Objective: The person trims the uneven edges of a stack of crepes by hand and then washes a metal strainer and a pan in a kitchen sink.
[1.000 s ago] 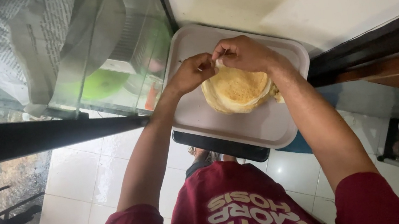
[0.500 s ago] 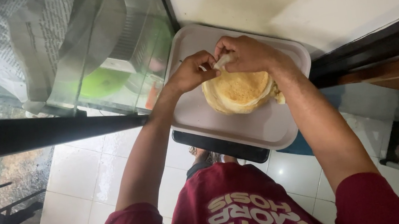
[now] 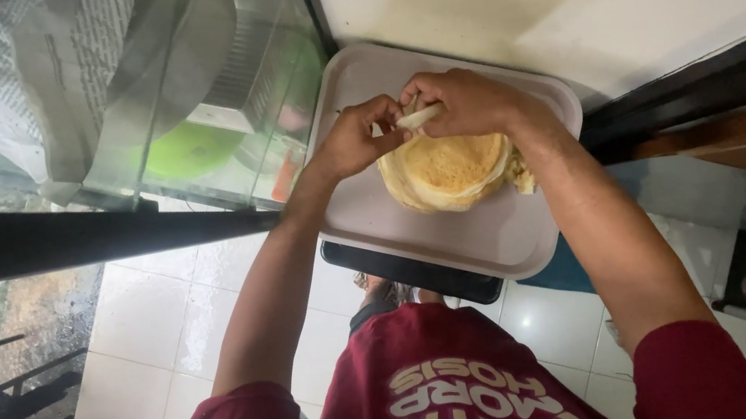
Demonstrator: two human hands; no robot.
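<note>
— What's on the tray (image 3: 499, 239)?
— A stack of round, golden flatbreads (image 3: 448, 172), soft and floppy, near its far edge.
— And the hands?
— The left hand (image 3: 359, 136) and right hand (image 3: 466, 101) pinch one pale rolled piece of dough (image 3: 419, 117) between closed fingertips, just above the stack.

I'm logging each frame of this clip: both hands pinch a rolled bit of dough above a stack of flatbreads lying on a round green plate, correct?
Not quite. The left hand and right hand do pinch the rolled bit of dough above the stack of flatbreads, but the stack lies on a pale rectangular tray, not a round green plate. The head view shows it.
</note>
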